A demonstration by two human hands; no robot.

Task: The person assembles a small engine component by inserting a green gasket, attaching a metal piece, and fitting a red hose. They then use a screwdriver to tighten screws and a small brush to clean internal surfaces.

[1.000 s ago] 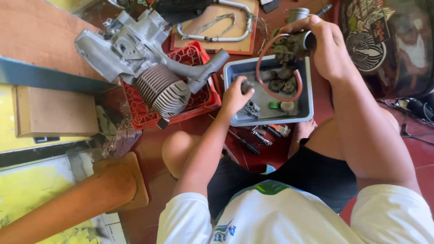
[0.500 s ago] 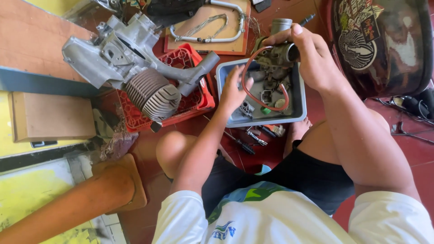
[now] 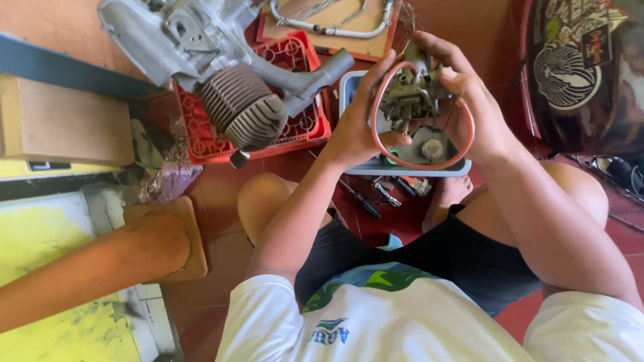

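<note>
From the head view, I have both hands raised over the grey tray (image 3: 349, 87), holding a small metal carburettor (image 3: 414, 97) between them, with a thin reddish ring (image 3: 469, 131) looped around it. I judge this to be the inspecting or fitting step; the next move calls for a steady grip while the ring is seated. My left hand (image 3: 359, 124) has its fingers (image 3: 382, 74) curled half closed against the carburettor's side. My right hand (image 3: 479, 107) wraps its far side, fingers bent round it. Left of the tray, a finned engine (image 3: 241, 110) lies on a red crate (image 3: 315, 131).
</note>
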